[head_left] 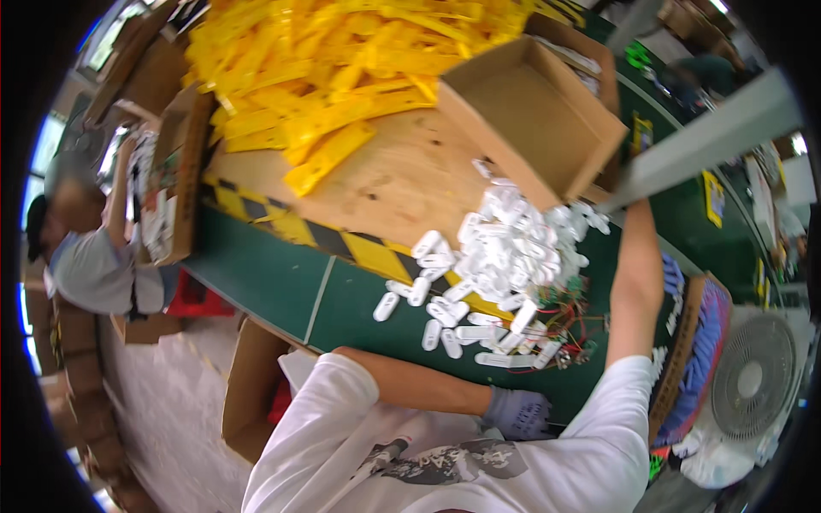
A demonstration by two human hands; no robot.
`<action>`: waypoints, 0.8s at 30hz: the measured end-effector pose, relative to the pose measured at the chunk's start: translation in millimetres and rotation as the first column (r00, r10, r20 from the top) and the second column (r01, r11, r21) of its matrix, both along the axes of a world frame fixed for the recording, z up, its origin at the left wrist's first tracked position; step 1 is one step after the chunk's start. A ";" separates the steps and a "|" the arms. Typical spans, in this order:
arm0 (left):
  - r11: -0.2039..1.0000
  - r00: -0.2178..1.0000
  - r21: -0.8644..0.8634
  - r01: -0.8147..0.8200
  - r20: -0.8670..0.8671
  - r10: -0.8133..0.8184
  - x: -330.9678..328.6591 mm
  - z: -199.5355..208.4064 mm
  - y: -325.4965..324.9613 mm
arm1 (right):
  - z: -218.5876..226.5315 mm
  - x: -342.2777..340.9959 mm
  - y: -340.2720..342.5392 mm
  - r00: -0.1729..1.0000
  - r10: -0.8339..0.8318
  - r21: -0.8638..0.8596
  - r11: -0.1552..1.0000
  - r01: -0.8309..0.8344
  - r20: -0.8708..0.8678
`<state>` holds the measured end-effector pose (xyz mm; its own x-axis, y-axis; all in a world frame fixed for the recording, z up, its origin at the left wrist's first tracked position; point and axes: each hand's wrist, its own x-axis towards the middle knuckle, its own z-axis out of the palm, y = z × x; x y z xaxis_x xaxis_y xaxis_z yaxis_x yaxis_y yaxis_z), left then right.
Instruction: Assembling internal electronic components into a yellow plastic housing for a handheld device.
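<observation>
My left hand (520, 414), in a grey-lilac knit glove, is low against the bench edge in front of my shirt. Its fingers cannot be made out clearly. My right forearm (637, 282) reaches far along the right side, toward a tilted, shallow cardboard box (543, 111). The right hand itself is hidden behind the box and a grey post. Below that box spreads a heap of small white plastic casings (513, 248), with loose oval ones along its near side. Beside them, between my arms, lies a tangle of red wires and green circuit boards (564, 312).
Yellow flat packets (342, 68) are piled on a wooden board (402, 175) with black-yellow edging. A grey post (710, 137) crosses at right, near a fan (753, 376) and a box of blue-purple items (697, 359). At left, another person (107, 265) works beside a cardboard box (175, 184).
</observation>
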<state>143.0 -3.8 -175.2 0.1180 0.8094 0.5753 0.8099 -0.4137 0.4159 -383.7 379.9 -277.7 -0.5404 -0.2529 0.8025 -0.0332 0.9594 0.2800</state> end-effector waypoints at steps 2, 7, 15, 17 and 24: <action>0.960 0.999 0.275 0.049 -0.035 -0.041 -1.3 14.3 -5.6 | 59.0 21.5 101.9 0.945 0.201 -0.465 0.883 -0.061 0.257; 0.630 0.742 0.487 -0.605 0.057 0.668 -64.1 113.9 -101.2 | 127.2 199.2 -200.0 0.785 0.368 -0.709 0.694 0.124 0.498; -0.598 -0.481 -0.163 -0.785 -0.448 0.754 -155.2 72.1 -334.2 | 155.4 532.4 -252.3 0.829 0.506 -0.970 0.166 0.177 0.238; -0.496 -0.428 -0.164 -0.853 -0.326 0.843 -144.7 52.1 -349.1 | 147.3 560.6 -255.7 0.842 0.483 -0.968 0.180 0.176 0.243; -0.434 -0.412 -0.084 -0.897 -0.200 0.889 -101.1 46.8 -359.5 | 166.4 531.2 -237.1 0.863 0.449 -0.972 0.150 0.182 0.231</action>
<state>41.9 -363.3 -128.4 -0.8674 -0.1638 0.4698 -0.0299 0.9597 0.2794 147.5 142.8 -111.3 -0.8904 0.4263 0.1596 0.0138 0.3757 -0.9266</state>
